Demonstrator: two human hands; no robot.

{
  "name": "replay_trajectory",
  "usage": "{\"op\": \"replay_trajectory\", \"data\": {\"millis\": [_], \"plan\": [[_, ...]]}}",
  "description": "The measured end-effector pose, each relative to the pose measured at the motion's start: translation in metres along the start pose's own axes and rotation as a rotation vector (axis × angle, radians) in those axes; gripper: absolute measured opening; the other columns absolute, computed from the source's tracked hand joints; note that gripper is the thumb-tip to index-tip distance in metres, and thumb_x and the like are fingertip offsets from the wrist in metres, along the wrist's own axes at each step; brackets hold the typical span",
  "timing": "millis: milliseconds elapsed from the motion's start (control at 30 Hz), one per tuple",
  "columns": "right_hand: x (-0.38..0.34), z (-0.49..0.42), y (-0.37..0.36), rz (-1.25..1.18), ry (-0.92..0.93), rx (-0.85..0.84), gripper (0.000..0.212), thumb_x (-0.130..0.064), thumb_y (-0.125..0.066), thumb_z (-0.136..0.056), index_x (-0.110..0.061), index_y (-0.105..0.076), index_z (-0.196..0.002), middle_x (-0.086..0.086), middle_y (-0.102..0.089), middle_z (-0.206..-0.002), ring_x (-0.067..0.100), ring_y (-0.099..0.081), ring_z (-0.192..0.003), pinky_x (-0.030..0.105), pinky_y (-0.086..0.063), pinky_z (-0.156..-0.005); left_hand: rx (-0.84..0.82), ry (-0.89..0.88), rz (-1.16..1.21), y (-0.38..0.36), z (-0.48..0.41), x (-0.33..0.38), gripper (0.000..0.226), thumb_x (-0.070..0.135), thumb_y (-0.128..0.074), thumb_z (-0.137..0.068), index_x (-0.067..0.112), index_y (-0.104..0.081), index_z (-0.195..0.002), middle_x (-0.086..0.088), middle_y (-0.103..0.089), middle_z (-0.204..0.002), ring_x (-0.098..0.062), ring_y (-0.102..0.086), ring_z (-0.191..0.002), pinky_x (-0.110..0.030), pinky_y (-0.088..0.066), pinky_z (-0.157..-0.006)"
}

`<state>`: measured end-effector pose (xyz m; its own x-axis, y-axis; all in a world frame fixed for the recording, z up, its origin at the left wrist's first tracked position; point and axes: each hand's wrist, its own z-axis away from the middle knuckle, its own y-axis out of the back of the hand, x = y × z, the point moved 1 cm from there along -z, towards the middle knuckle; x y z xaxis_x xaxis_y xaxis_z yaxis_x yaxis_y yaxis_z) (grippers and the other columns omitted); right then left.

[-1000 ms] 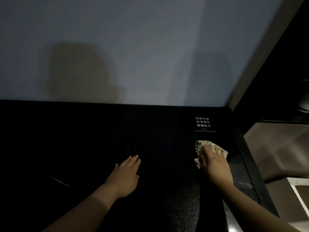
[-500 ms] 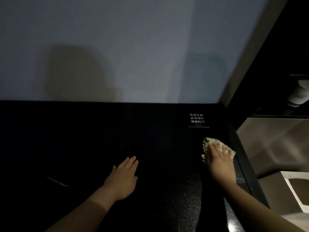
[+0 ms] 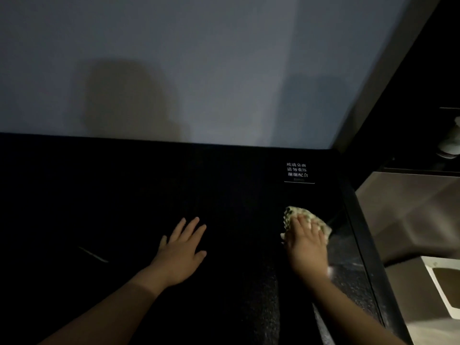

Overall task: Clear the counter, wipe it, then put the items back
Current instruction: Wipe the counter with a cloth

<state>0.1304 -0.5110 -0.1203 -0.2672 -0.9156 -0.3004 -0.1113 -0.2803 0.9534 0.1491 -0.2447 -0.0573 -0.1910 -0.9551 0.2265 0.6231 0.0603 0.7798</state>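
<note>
A black glossy counter [image 3: 124, 195] fills the lower half of the view, dimly lit. My right hand [image 3: 307, 242] presses flat on a pale crumpled cloth [image 3: 292, 215] near the counter's right edge, fingers straight over it. My left hand [image 3: 183, 250] rests palm down on the bare counter at the centre, fingers spread and straight, holding nothing.
A small white printed notice [image 3: 297, 170] sits on the counter at the back right. A grey wall [image 3: 199, 70] rises behind. Past the right edge lies a lower floor with a white-rimmed bin [image 3: 445, 282]. A pale item [image 3: 451, 143] stands on a dark shelf at far right.
My right hand slid the cloth right toward the counter's edge, then slightly back left. My left hand stayed put on the counter.
</note>
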Motion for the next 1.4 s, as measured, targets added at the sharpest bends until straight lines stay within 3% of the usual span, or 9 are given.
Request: {"op": "replay_trajectory", "data": {"millis": [67,233,467,667,867,1067,1267,1333,1400], "plan": [[-0.036,0.025,-0.017,-0.022,0.133,-0.03,0.056,-0.031,-0.046,-0.085,-0.016,-0.043,-0.139,0.016,-0.046,-0.141,0.038,-0.04,-0.13,0.05,-0.019,-0.113,-0.012,0.007,-0.001,0.0,0.007,-0.008,0.078,0.053,-0.037,-0.095,0.028,0.012,-0.15,0.006,0.028,-0.154,-0.019,0.027,-0.142,-0.053,0.004,-0.118],[-0.079,0.073,-0.028,0.075,0.655,-0.251,0.056,-0.05,-0.037,-0.079,-0.028,-0.044,-0.13,-0.005,-0.061,-0.128,0.017,-0.058,-0.119,0.031,-0.008,-0.111,-0.124,0.019,-0.078,-0.006,0.017,-0.036,0.111,0.074,-0.052,-0.075,0.03,0.018,-0.148,0.004,0.032,-0.153,-0.024,0.03,-0.141,-0.057,0.007,-0.115],[-0.069,0.06,-0.014,-0.021,-0.051,-0.012,0.056,-0.033,-0.043,-0.096,-0.019,-0.027,-0.148,0.008,-0.023,-0.156,0.03,-0.017,-0.144,0.039,-0.007,-0.118,-0.176,-0.085,-0.215,-0.013,0.026,-0.067,0.121,0.073,-0.06,-0.07,0.027,0.019,-0.149,0.0,0.031,-0.154,-0.026,0.028,-0.142,-0.06,0.006,-0.113],[-0.142,0.119,-0.035,0.079,0.398,-0.192,0.049,-0.052,-0.032,-0.087,-0.03,-0.063,-0.118,-0.006,-0.064,-0.123,0.018,-0.062,-0.113,0.035,-0.035,-0.107,-0.165,-0.196,-0.296,-0.014,0.029,-0.081,0.123,0.064,-0.068,-0.069,0.026,0.017,-0.149,0.001,0.029,-0.155,-0.022,0.024,-0.144,-0.061,0.003,-0.112],[-0.102,0.102,-0.018,-0.004,-0.113,0.03,0.053,-0.036,-0.043,-0.097,-0.021,-0.031,-0.146,0.005,-0.026,-0.155,0.028,-0.019,-0.143,0.032,-0.003,-0.116,-0.069,-0.21,-0.229,-0.025,0.036,-0.095,0.118,0.063,-0.067,-0.07,0.028,0.013,-0.15,0.002,0.024,-0.157,-0.021,0.02,-0.145,-0.057,0.004,-0.115],[-0.166,0.144,-0.048,0.049,0.406,-0.19,0.046,-0.047,-0.04,-0.081,-0.028,-0.06,-0.118,-0.006,-0.065,-0.121,0.022,-0.063,-0.112,0.032,-0.036,-0.106,-0.058,-0.176,-0.198,-0.026,0.038,-0.092,0.116,0.06,-0.068,-0.072,0.025,0.01,-0.151,0.003,0.021,-0.158,-0.022,0.018,-0.145,-0.053,0.002,-0.116],[-0.053,0.119,-0.005,-0.009,-0.037,-0.024,0.053,-0.037,-0.046,-0.096,-0.021,-0.034,-0.145,0.006,-0.027,-0.155,0.027,-0.019,-0.144,0.037,-0.009,-0.118,-0.069,-0.164,-0.202,-0.031,0.051,-0.088,0.111,0.056,-0.067,-0.076,0.023,0.007,-0.151,0.003,0.019,-0.158,-0.02,0.015,-0.146,-0.052,-0.002,-0.117],[-0.069,0.131,-0.009,-0.019,-0.143,-0.019,0.056,-0.033,-0.049,-0.095,-0.02,-0.031,-0.147,0.008,-0.028,-0.154,0.029,-0.021,-0.143,0.041,-0.01,-0.118,-0.073,-0.152,-0.192,-0.033,0.054,-0.087,0.11,0.054,-0.068,-0.077,0.023,0.006,-0.151,0.003,0.018,-0.158,-0.02,0.014,-0.146,-0.052,-0.002,-0.117],[-0.109,0.158,-0.03,-0.019,0.007,-0.036,0.06,-0.026,-0.06,-0.087,-0.022,-0.039,-0.142,0.009,-0.041,-0.146,0.031,-0.037,-0.135,0.043,-0.015,-0.115,-0.075,-0.139,-0.174,-0.035,0.055,-0.085,0.108,0.052,-0.068,-0.077,0.023,0.006,-0.152,0.003,0.018,-0.158,-0.02,0.014,-0.146,-0.052,-0.003,-0.117]]}}
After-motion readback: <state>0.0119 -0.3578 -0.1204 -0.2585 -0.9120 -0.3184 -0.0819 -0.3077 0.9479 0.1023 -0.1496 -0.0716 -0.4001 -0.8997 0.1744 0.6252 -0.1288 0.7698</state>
